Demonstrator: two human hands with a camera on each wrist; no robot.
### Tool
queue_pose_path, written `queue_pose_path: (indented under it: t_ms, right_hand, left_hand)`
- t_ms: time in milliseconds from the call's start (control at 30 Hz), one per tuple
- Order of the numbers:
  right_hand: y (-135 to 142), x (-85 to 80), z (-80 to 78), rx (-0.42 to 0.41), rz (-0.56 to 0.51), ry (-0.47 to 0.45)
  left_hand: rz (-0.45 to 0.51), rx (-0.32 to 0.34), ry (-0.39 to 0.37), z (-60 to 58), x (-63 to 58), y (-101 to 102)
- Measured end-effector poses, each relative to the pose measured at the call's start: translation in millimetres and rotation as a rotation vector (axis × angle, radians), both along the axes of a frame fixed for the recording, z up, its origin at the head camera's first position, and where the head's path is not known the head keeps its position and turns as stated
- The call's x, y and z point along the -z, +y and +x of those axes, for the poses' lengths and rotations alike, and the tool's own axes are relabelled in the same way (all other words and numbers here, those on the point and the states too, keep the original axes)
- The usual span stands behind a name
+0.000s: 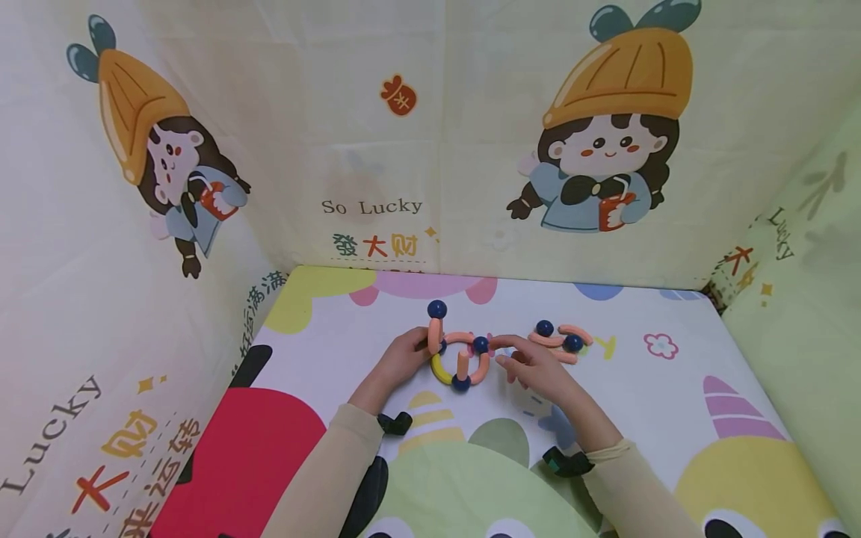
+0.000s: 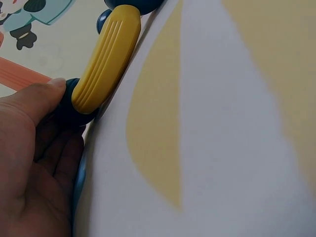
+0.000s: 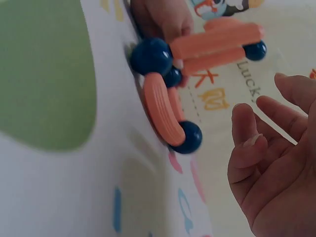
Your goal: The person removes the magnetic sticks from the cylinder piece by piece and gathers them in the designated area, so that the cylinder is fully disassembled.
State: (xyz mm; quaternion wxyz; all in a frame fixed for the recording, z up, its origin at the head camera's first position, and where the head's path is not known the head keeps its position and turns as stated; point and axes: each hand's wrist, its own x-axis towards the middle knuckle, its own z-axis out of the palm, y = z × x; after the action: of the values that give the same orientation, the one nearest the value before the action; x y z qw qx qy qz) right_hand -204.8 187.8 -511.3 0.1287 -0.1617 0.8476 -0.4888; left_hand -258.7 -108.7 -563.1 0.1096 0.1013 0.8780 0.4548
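On the table a ring of magnetic building pieces joins curved salmon sticks (image 1: pixel 480 369), a curved yellow stick (image 2: pixel 107 61) and blue balls (image 3: pixel 152 56). Two salmon sticks stand up from the ring; the left one has a blue ball (image 1: pixel 437 308) on top. At the ring's left side, my left hand (image 1: pixel 406 357) pinches a blue ball (image 2: pixel 69 103), its thumb on the ball. My right hand (image 1: pixel 534 366) is close to the ring's right-hand ball (image 1: pixel 480 344), fingers loosely bent and holding nothing; the right wrist view shows it apart from the pieces.
Right of the ring lies a loose group of curved salmon sticks (image 1: pixel 548 340) with two blue balls (image 1: pixel 572 343). A cartoon-printed cloth (image 1: pixel 646 403) covers the table. Printed cloth walls (image 1: pixel 471 149) enclose the back and both sides.
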Motion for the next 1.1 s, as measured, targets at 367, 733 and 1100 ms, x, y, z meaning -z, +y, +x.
queue_pose_path:
  t_ms: [367,733,1100]
  right_hand:
    - [-38.8,15.5,4.3,-0.083,-0.121,-0.159]
    - [-59.2,27.5,2.8,-0.09,-0.245,-0.207]
    - [-63.9,27.6,6.9,0.0,-0.194,-0.195]
  left_hand:
    - [-0.011,0.005,0.022,-0.5,0.0,0.2]
    - [-0.048,0.007,0.044,-1.9,0.3,0.2]
    - [-0.056,0.0,0.025,-2.5,1.3,0.5]
